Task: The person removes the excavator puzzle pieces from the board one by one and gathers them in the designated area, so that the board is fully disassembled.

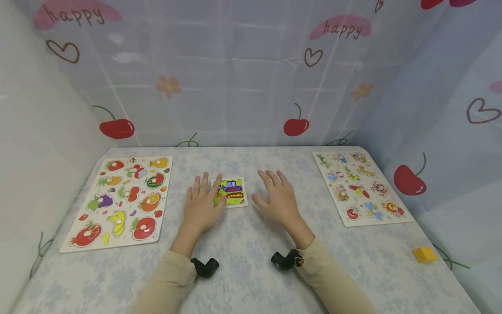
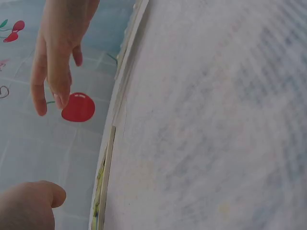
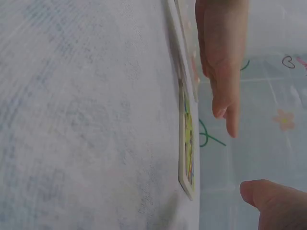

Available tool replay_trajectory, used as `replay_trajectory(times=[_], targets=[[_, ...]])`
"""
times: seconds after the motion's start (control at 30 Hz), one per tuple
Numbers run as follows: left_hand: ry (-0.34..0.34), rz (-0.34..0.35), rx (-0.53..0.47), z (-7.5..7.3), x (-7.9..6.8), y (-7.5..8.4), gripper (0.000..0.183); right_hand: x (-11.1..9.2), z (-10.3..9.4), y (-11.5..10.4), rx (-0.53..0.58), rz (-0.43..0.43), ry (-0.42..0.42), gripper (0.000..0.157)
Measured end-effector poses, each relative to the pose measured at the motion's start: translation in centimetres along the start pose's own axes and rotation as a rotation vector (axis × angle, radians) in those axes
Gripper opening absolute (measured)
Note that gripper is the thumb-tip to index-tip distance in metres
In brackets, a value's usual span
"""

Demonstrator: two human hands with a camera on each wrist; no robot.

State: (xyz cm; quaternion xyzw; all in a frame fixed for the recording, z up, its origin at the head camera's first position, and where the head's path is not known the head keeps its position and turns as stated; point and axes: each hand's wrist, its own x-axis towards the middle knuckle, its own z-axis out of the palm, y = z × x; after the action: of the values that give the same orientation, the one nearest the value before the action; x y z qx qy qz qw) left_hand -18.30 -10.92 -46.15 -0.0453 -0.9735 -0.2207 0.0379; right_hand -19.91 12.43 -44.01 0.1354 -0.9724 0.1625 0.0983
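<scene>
The small picture puzzle point(image 1: 234, 190) lies flat on the table point(image 1: 243, 261) between my two hands, directly right of my left hand point(image 1: 201, 207) and left of my right hand point(image 1: 279, 203). My left hand is the nearer: seen from above, its index finger and thumb overlap the near-left part of the puzzle, while a strip of bare tabletop separates the opposite edge from my right thumb. In the left wrist view, the left fingers and thumb stand raised above the puzzle, apart from it. Both hands have extended, lightly spread fingers and grip nothing. The puzzle is nearly square; with its left part covered, I cannot tell which axis is longer. Its pale border point(image 1: 245, 194) encloses a blue-and-orange vehicle picture on a green ground; whether every piece is seated cannot be determined. Left of my left hand, well apart, a larger board point(image 1: 121, 241) carries fruit and vegetable pieces. Beyond my right hand, an animal board point(image 1: 361, 221) carries animals and insects; farther right and nearer my body sits a yellow block point(image 1: 425, 255).
</scene>
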Motion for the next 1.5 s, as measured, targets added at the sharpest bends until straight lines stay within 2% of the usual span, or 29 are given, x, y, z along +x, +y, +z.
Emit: replay_trajectory(times=[0.13,0.3,0.43,0.57,1.0,1.5], targets=[[-0.011,-0.009,-0.043,0.9,0.2,-0.7,0.064,0.2,0.8,-0.4,0.044,0.001,-0.033,0.069],[-0.032,-0.021,-0.06,2.0,0.3,-1.4,0.062,0.4,1.9,-0.7,0.087,-0.04,-0.076,0.063],[-0.04,-0.015,-0.05,2.7,0.3,-1.7,0.06,0.5,2.7,-0.9,0.129,-0.075,-0.117,0.056],[-0.035,0.005,-0.005,3.0,0.2,-1.8,0.057,0.6,3.5,-1.1,0.149,-0.102,-0.12,0.049],[-0.026,0.004,0.062,2.8,-0.1,-1.5,0.049,1.0,5.3,-1.5,0.166,-0.156,-0.075,0.043],[-0.001,0.015,0.046,2.8,-0.1,-1.4,0.046,1.0,5.7,-1.2,0.159,-0.144,-0.053,0.04]])
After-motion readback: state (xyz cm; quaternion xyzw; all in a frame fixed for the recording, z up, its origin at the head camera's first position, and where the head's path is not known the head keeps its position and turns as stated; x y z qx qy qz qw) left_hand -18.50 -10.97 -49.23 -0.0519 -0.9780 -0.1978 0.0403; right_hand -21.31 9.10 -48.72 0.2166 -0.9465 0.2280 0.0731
